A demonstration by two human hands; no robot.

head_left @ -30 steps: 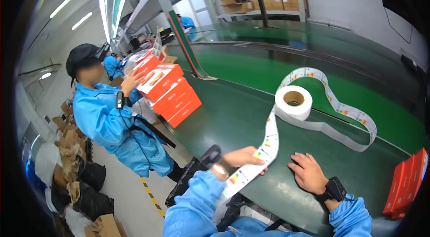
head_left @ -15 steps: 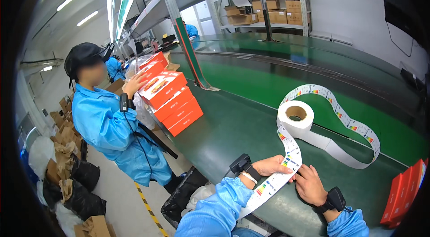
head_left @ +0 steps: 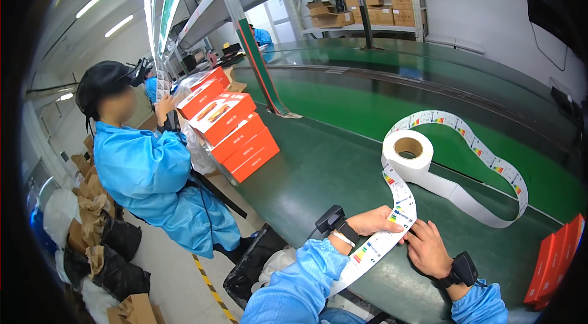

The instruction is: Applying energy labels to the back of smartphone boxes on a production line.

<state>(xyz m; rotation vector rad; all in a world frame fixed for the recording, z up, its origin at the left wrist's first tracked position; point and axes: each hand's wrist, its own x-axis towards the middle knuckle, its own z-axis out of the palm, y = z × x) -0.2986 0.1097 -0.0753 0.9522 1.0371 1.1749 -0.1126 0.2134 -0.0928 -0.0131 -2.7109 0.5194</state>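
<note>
Pinching the label strip w/ both hands: left hand curled under it, thumb on top; right hand w/ fingertips closed on its edge, just beside the left. Strip runs from under the left forearm up to a white label roll lying flat on the green conveyor belt, then loops off to the right & back. Red boxes stacked at belt's left edge; red boxes at far right too. Co-worker in a blue coat stands left of the belt, near the stack.

Factory packing line: green conveyor belt
</note>
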